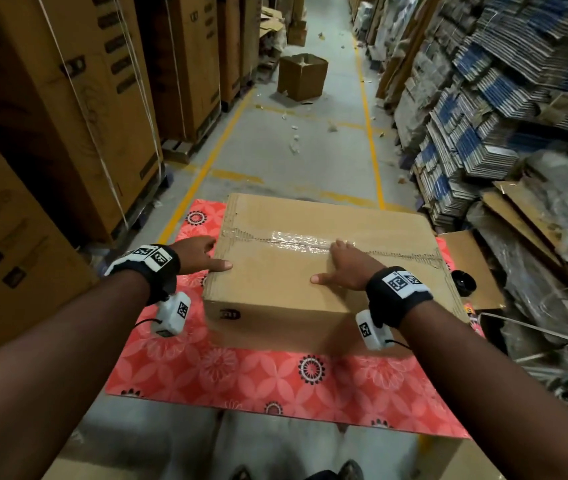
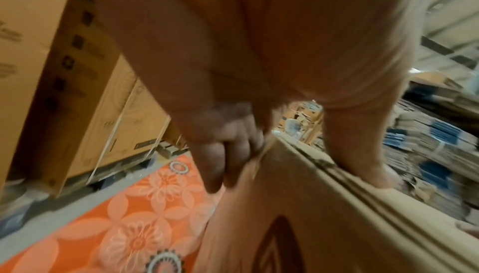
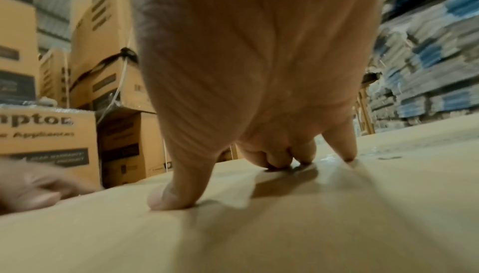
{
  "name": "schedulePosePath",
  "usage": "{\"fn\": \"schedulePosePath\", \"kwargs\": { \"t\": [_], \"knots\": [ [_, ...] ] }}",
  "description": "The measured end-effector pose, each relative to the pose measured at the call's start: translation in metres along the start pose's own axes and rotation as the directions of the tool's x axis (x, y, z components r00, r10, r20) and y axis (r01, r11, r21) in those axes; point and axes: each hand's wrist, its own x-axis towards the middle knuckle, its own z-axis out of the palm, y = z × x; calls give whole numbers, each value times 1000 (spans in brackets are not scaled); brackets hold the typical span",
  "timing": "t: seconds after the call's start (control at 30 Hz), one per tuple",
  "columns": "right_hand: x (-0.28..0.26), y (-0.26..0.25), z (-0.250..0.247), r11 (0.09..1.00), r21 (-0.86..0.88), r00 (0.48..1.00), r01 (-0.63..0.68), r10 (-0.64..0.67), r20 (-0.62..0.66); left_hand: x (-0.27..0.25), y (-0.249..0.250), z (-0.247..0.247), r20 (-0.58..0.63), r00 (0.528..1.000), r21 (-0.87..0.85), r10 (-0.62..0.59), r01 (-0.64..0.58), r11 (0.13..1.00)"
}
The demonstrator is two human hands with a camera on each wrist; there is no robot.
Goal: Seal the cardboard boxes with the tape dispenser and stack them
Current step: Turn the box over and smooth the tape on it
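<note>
A closed cardboard box (image 1: 275, 282) lies on a red floral mat (image 1: 241, 382) on the floor. Clear tape (image 1: 296, 239) covers the left and middle of its top seam; the seam's right end looks bare. My left hand (image 1: 203, 254) is at the box's left edge, thumb on top and fingers straight down the side wall (image 2: 228, 166). My right hand (image 1: 341, 265) lies palm down on the box top, its fingertips (image 3: 279, 162) pressing on the tape. A black round object (image 1: 462, 282), possibly the tape roll or dispenser, sits just right of the box.
Tall strapped cartons (image 1: 85, 98) line the left of the aisle. Leaning stacks of flattened cardboard (image 1: 483, 116) fill the right. An open box (image 1: 301, 76) stands farther down the aisle among paper scraps. Loose strapping (image 1: 552, 358) lies at the right.
</note>
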Motion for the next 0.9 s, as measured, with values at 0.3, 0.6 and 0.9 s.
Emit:
{"fn": "schedulePosePath", "kwargs": {
  "t": [0.3,0.6,0.9],
  "knots": [
    [-20,-1,12,999,20,999,28,-28,-26,0,-12,13,172,970,-154,-169,196,968],
    [-27,-26,20,999,-11,999,37,-38,-35,17,13,4,191,981,-103,-33,54,993],
    [-39,-66,40,961,-172,976,216,-209,59,57,69,-10,41,999,703,4,-31,710]
  ]
}}
